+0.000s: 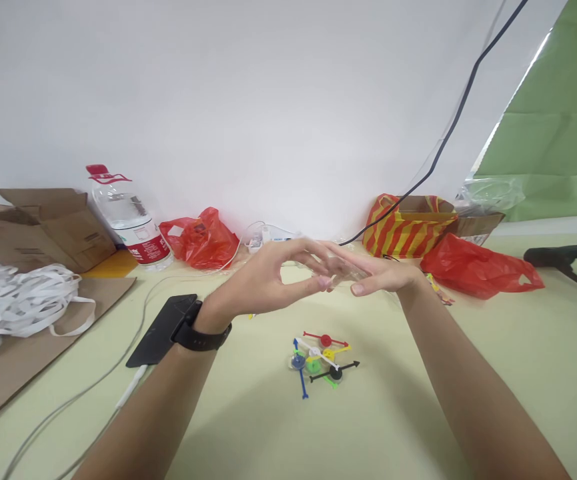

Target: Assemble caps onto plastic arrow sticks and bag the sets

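Observation:
My two hands meet in the air above the pale green table (468, 373). My left hand (268, 283), with a black band on its wrist, pinches thumb and fingertips on a small clear plastic piece (344, 270). My right hand (383, 275) comes in from the right, its fingers held together over the same clear piece and its thumb under it. Below the hands lies a small heap of coloured plastic arrow pointers with round hubs (321, 360), in red, blue, yellow, green, white and black. Neither hand touches the heap.
A black phone (161, 330) with a white cable lies at the left, next to brown cardboard (23, 353) and white straps (18, 303). At the back stand a water bottle (131, 223), red bags (201, 240), a striped bag (408, 230) and boxes. A black cable hangs at the right.

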`<action>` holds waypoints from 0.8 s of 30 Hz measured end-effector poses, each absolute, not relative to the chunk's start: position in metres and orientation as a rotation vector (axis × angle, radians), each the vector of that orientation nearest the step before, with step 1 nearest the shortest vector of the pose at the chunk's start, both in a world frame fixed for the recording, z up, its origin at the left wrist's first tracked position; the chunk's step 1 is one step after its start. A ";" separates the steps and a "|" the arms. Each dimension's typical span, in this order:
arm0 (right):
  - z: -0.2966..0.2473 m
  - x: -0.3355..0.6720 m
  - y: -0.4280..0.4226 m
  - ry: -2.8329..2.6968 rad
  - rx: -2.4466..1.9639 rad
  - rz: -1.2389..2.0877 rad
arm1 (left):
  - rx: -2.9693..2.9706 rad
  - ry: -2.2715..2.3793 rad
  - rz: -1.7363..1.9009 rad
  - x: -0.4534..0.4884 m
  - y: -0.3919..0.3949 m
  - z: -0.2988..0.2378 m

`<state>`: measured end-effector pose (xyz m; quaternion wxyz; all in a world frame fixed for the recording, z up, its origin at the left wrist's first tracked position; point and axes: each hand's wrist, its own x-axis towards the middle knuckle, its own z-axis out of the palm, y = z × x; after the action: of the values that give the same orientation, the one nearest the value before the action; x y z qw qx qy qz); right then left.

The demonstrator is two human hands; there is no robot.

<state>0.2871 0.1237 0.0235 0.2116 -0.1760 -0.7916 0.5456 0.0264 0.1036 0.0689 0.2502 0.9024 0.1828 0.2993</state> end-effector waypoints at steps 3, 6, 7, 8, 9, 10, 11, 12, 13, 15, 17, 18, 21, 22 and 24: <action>0.033 0.283 0.116 -2.337 -0.578 1.423 | 2.545 0.427 0.711 0.026 0.101 0.071; 0.045 0.275 0.104 -2.439 -0.692 1.253 | 2.597 0.417 0.630 0.023 0.099 0.070; 0.049 0.273 0.100 -2.457 -0.718 1.197 | 2.610 0.410 0.590 0.022 0.098 0.070; 0.052 0.270 0.097 -2.471 -0.740 1.150 | 2.618 0.395 0.548 0.021 0.097 0.069; 0.054 0.268 0.093 -2.482 -0.757 1.117 | 2.622 0.377 0.514 0.020 0.095 0.069; 0.056 0.266 0.090 -2.494 -0.766 1.095 | 2.621 0.356 0.492 0.019 0.093 0.069; 0.057 0.264 0.088 -2.507 -0.769 1.084 | 2.616 0.330 0.474 0.019 0.092 0.069; 0.059 0.262 0.085 -2.519 -0.766 1.079 | 2.607 0.297 0.444 0.019 0.090 0.070; 0.059 0.260 0.083 -2.527 -0.759 1.077 | 2.593 0.256 0.411 0.019 0.088 0.072; 0.060 0.256 0.080 -2.540 -0.744 1.081 | 2.554 0.179 0.366 0.021 0.085 0.075; 0.061 0.252 0.077 -2.558 -0.732 1.099 | 2.519 0.134 0.388 0.022 0.084 0.078; 0.061 0.250 0.076 -2.571 -0.726 1.116 | 2.508 0.127 0.422 0.022 0.084 0.079; 0.062 0.246 0.075 -2.600 -0.711 1.154 | 2.506 0.127 0.441 0.023 0.086 0.079; 0.062 0.245 0.075 -2.603 -0.707 1.151 | 2.505 0.117 0.409 0.024 0.086 0.079; 0.061 0.245 0.076 -2.605 -0.696 1.130 | 2.485 0.085 0.334 0.025 0.086 0.079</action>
<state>0.2451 0.0760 0.0610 0.1090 -0.2366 -0.8858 0.3841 0.0251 0.0860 0.0793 0.3109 0.9414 0.0321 0.1265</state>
